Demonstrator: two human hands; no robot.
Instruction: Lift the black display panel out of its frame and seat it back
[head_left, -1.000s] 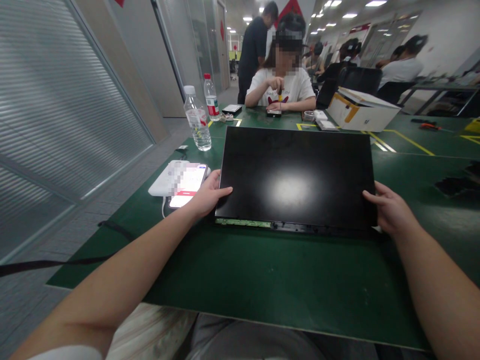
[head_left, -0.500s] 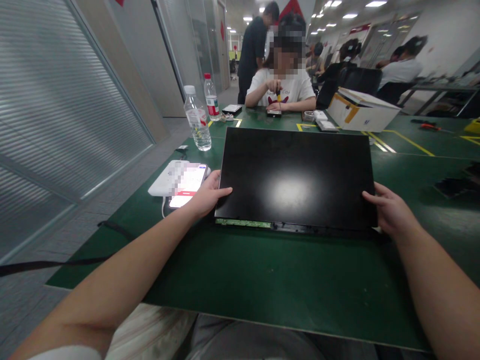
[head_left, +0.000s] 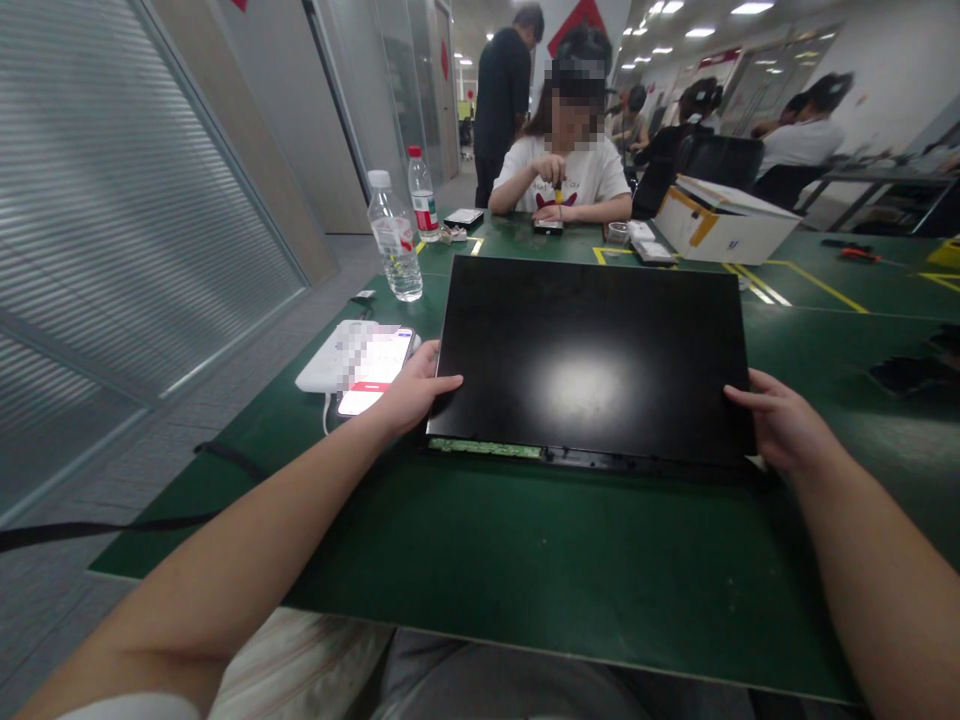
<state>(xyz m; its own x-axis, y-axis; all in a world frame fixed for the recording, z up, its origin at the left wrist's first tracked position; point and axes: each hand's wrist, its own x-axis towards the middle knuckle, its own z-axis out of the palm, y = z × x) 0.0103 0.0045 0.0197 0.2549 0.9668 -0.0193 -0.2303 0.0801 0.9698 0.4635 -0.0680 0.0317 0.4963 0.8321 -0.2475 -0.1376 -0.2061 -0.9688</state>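
Observation:
Between my two hands is a black LCD screen panel [head_left: 600, 350], tilted with its glossy face toward me and a light reflected in it. Along its lower edge a strip of green circuit board [head_left: 486, 449] is exposed at the left. My left hand [head_left: 417, 388] grips the panel's left side, thumb on the face and fingers behind. On the right side my right hand [head_left: 784, 415] holds it the same way, its fingers partly hidden. Beside my left hand lies a phone with a lit display [head_left: 375, 375], resting against a white device [head_left: 330, 360] with a cable.
Two water bottles [head_left: 396, 245] stand at the back left of the green table [head_left: 525, 570]. Across from me a person [head_left: 559, 185] works with a yellow-handled tool on a small device. A white box [head_left: 726, 225] and a red-handled tool [head_left: 859, 254] lie farther right.
Both hands keep their hold, and the panel has barely shifted. The person standing at the back has turned slightly.

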